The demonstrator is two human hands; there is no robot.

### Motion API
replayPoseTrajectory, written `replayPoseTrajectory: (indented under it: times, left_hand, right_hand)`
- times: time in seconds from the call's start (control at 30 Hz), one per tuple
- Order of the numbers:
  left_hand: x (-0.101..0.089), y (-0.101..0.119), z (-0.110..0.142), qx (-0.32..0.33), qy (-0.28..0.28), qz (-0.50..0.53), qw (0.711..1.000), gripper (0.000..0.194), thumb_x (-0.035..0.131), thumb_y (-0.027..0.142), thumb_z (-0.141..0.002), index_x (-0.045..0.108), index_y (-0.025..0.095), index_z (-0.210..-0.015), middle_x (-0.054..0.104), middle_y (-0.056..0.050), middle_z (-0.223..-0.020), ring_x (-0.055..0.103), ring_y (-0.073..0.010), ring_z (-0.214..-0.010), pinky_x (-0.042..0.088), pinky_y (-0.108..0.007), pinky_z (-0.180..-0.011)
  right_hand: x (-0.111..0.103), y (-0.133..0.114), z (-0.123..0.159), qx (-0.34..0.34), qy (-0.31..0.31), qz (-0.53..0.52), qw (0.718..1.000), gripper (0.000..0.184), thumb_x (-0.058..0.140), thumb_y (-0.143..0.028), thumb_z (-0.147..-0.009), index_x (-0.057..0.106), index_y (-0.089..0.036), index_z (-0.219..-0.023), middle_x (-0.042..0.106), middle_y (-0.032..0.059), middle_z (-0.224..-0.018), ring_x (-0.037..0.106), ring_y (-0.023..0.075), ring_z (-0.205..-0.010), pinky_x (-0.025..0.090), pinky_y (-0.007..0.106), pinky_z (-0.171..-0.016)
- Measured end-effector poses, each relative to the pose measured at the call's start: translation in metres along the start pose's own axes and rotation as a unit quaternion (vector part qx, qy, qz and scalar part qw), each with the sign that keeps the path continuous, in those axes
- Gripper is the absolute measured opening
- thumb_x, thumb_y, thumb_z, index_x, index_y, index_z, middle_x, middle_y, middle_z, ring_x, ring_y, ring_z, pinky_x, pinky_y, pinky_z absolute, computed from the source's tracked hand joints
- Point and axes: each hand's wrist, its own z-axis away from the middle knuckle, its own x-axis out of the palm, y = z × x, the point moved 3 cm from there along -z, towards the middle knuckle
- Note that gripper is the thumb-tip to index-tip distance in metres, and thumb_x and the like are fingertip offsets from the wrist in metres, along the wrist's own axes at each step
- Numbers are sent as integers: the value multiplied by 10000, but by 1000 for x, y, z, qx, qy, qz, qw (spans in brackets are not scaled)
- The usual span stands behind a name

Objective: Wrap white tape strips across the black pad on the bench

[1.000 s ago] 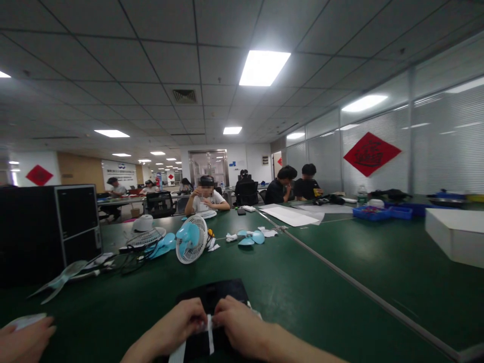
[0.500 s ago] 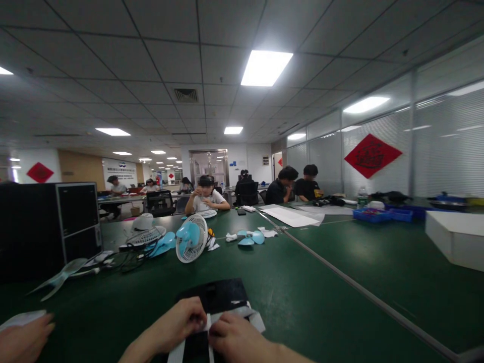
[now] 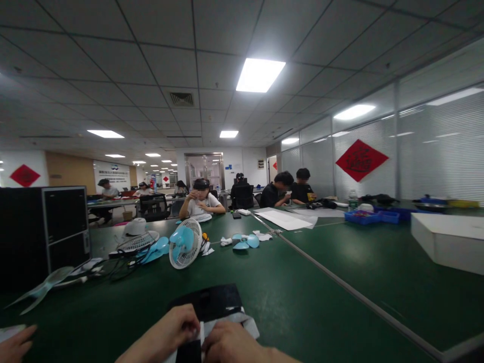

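Observation:
Low in the middle of the head view, my left hand (image 3: pixel 178 326) is closed, its fingertips pinching near a narrow white strip (image 3: pixel 201 330). Close against it on the right, my right hand (image 3: pixel 231 343) has its fingers curled at the same strip. Beneath both hands lies a flat black piece (image 3: pixel 215 298), possibly fabric or a pouch, on the green table. A pale grey-white sheet (image 3: pixel 247 322) is spread over part of it and sticks out beside my right hand. My fingers hide much of the strip.
Another person's hand (image 3: pixel 17 345) is at the lower left edge, beside something white. A white fan grille with blue blades (image 3: pixel 185 243), loose blue blades (image 3: pixel 245 242) and cables (image 3: pixel 123 264) lie ahead. A black computer case (image 3: pixel 43 232) stands left; a white box (image 3: pixel 446 242) stands right.
The view has swung slightly right and up. The other person's hand has slid further out at the left edge. My hands stay together at the strip, which shows less now.

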Motion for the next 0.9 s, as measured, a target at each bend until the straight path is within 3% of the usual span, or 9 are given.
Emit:
replayPoseTrajectory:
  times: [0.2, 0.4, 0.6, 0.9]
  left_hand:
    - [0, 0, 0, -7, 1, -12, 1000, 193, 494, 180, -736, 656, 198, -839, 618, 5, -928, 558, -138, -836, 407, -215, -727]
    - [0, 6, 2, -15, 3, -6, 1000, 239, 478, 122, -670, 649, 191, -822, 611, 8, -920, 554, -131, -811, 408, -210, -703]
    - [1, 8, 1, -18, 0, 2, 1000, 211, 484, 156, -692, 634, 190, -836, 611, -3, -927, 562, -141, -818, 412, -214, -692]
    - [-7, 15, 8, -19, 14, -7, 1000, 223, 453, 131, -697, 621, 271, -736, 619, 22, -843, 573, -162, -797, 419, -245, -690]
  right_hand:
    - [-14, 6, -13, 89, 6, 1, 996, 171, 589, -278, -802, 686, -195, -915, 695, 27, -920, 593, 155, -847, 394, 232, -770]
    - [-5, 6, -12, 69, -5, 11, 998, 149, 585, -276, -809, 693, -194, -872, 689, 25, -937, 594, 158, -874, 394, 232, -794]
    - [-2, 7, -10, 60, -9, 2, 998, 196, 620, -349, -799, 690, -202, -910, 686, 27, -992, 591, 168, -896, 396, 240, -796]
    - [-16, 4, -5, 111, 8, -42, 993, 190, 564, -291, -822, 714, -205, -902, 706, 31, -948, 604, 164, -880, 397, 228, -804]
